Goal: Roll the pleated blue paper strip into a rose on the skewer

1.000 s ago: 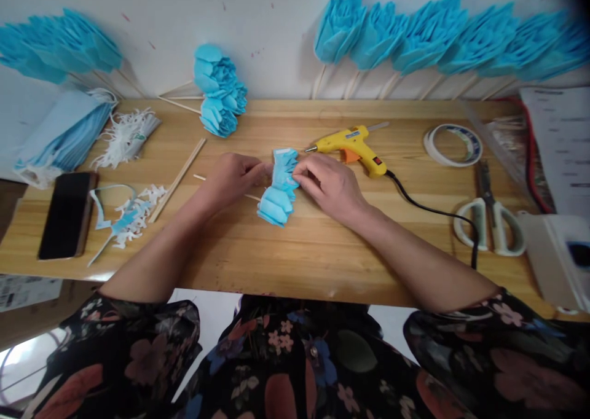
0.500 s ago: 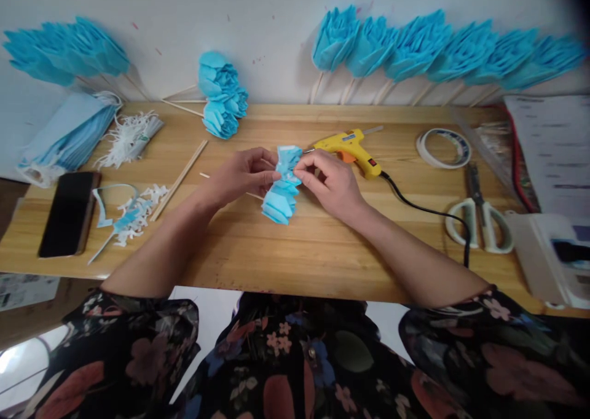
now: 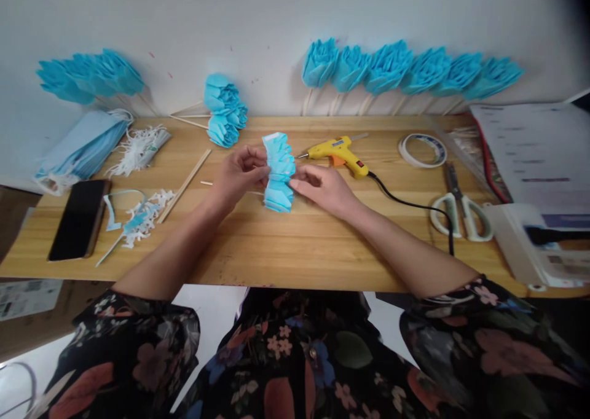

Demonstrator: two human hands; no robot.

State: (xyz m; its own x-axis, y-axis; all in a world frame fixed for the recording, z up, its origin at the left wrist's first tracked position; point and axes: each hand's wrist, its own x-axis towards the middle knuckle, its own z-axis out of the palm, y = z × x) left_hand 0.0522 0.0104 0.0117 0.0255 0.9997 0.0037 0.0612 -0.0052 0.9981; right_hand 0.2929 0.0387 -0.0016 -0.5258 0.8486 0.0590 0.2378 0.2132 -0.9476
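A pleated strip of blue sheet material (image 3: 279,172) stands between my two hands above the middle of the table. My left hand (image 3: 243,172) pinches its left edge with thumb and fingers. On the other side, my right hand (image 3: 319,185) is closed with its fingertips at the strip's right edge. Behind my left hand, a thin wooden stick (image 3: 207,183) lies partly hidden. Just beyond my right hand is a yellow glue gun (image 3: 338,152), its nozzle pointing left toward the strip.
Blue flowers on sticks lean on the wall at right (image 3: 387,67) and left (image 3: 92,75); more lie (image 3: 224,109) mid-back. Left: face masks (image 3: 85,142), white loops (image 3: 138,148), phone (image 3: 77,219), fringed stick (image 3: 138,219), sticks (image 3: 184,185). Right: tape roll (image 3: 423,150), scissors (image 3: 461,210), white box (image 3: 530,247).
The pleated strip has turned more upright and its folds are spread wider. My right fingers have shifted slightly lower along its edge. The whole view has shifted a little.
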